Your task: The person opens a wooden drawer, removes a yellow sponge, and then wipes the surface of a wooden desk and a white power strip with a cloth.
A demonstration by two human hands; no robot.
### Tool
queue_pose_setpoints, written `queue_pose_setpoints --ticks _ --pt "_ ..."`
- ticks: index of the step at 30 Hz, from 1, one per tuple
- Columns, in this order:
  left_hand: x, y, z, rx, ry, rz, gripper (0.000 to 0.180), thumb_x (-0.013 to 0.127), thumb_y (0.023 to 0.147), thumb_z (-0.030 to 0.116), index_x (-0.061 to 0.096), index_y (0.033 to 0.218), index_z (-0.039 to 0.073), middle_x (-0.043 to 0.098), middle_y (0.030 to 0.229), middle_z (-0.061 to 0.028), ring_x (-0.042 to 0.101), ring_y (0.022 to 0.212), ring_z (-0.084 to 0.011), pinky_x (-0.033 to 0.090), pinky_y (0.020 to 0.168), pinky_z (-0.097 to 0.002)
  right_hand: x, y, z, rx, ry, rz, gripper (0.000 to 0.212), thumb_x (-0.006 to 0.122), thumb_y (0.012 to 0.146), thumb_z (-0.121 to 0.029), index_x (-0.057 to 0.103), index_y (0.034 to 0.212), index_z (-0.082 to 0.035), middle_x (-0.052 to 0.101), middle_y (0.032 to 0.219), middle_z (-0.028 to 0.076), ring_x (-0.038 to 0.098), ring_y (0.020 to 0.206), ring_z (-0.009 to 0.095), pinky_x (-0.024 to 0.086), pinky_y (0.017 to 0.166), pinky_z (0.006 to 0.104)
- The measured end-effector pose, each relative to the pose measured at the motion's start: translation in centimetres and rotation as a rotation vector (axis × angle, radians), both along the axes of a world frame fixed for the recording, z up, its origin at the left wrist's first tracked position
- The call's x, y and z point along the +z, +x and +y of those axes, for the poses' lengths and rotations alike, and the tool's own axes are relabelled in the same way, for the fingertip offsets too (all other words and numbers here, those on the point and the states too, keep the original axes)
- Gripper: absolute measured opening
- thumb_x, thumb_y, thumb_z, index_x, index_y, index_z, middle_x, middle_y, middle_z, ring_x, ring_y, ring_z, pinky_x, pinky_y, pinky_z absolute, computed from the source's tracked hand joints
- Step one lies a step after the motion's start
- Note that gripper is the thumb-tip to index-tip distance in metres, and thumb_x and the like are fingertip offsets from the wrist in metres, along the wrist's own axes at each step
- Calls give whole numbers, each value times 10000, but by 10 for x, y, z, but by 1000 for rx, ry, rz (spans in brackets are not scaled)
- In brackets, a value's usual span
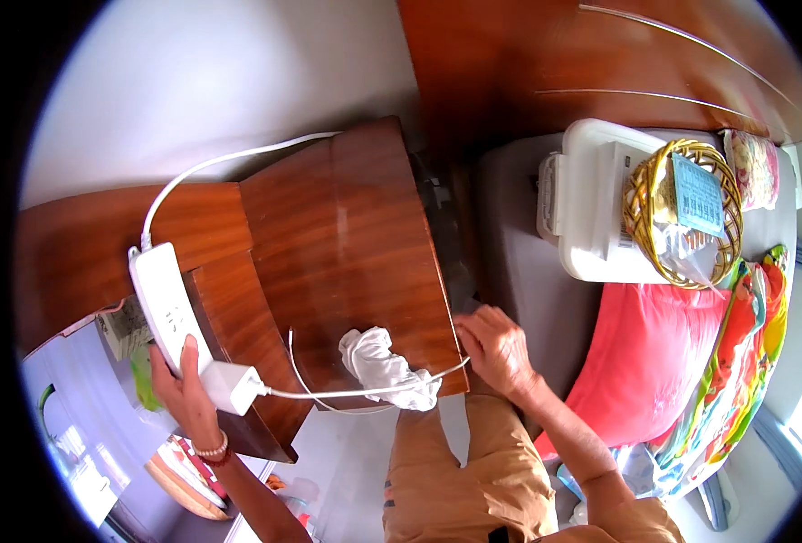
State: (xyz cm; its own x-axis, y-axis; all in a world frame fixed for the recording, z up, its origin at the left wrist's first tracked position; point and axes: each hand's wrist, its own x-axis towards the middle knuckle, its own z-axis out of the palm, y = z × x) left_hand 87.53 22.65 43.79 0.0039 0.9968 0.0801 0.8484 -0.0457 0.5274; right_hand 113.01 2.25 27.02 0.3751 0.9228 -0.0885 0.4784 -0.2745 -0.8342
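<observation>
My left hand (191, 394) is closed around the lower end of a white power strip (164, 288), its thumb lying on the strip's face. A white charger block (231, 387) sits at that end of the strip. From the block a white charging cable (329, 394) runs right across a brown wooden cabinet top to my right hand (496, 348). The fingers of that hand are bent around the cable beside the cabinet's right edge; their tips are partly hidden. A crumpled white cloth (378, 362) lies on the cabinet top (347, 235), partly under the cable.
The strip's white cord (206, 165) curves up behind the cabinet. On the grey bed (519, 208) at right are a white plastic box (591, 217), a woven basket (641, 204) on it, a pink pillow (650, 362) and a colourful cloth (736, 362). A dark gap separates cabinet and bed.
</observation>
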Motion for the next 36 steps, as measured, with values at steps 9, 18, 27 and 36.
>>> queue_pose_setpoints --ticks 9,18,27,36 --pt "38 -49 -59 274 -88 59 324 583 843 178 525 1096 -15 604 924 -115 554 816 -197 456 728 -292 -18 33 89 42 21 -117 214 577 790 -76 559 1001 -44 565 870 136 557 829 329 473 708 406" --pt "32 -84 -107 211 -97 17 274 599 800 167 511 977 -22 560 854 -100 507 771 -182 424 728 -284 -35 11 225 79 170 -327 511 602 795 -80 414 1268 -122 495 1032 173 545 870 339 471 728 419" --pt "14 -92 -134 349 -218 0 402 632 748 325 519 1006 39 579 796 -114 585 701 -203 494 685 -328 -65 -6 283 265 66 -585 384 617 818 -218 522 1175 -114 573 976 130 547 892 328 454 768 447" --pt "4 -109 -152 356 -314 -21 357 621 720 241 518 960 -1 604 792 -133 583 680 -211 474 633 -330 -8 -85 132 407 313 -240 167 635 765 -157 610 909 -77 584 899 151 564 843 330 477 705 429"
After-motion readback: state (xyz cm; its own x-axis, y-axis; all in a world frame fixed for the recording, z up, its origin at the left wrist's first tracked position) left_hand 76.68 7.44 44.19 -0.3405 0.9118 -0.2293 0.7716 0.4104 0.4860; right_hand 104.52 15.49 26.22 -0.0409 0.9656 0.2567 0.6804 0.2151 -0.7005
